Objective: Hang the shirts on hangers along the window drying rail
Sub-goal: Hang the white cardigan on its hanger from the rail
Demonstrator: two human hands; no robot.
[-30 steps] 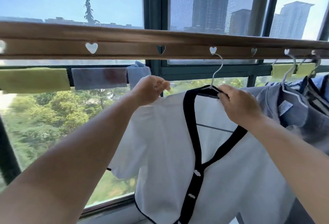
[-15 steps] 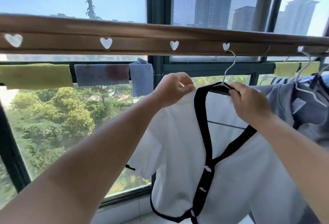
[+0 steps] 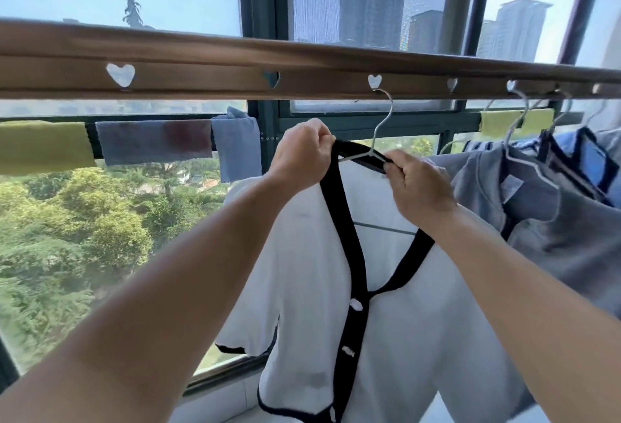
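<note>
The white shirt point(image 3: 386, 288) hung below both hands on a wire hanger point(image 3: 378, 126) hooked into the drying rail point(image 3: 201, 66) directly above. The left hand point(image 3: 302, 150) and right hand point(image 3: 416, 184) each pinched the black collar, either side of the hanger neck.

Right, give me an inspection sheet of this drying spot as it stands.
Surface: brown wooden drying rail with heart-shaped holes runs across the window.
Job's things: white black-trimmed cardigan on a silver wire hanger hooked in a heart hole; grey shirt hangs to its right.
Clutter: yellow cloth and blue-grey cloths draped on the lower bar.
Hands: left hand and right hand both pinch the collar trim.
Cables: nothing seen.
Surroundings: trees, tower blocks outside.
</note>
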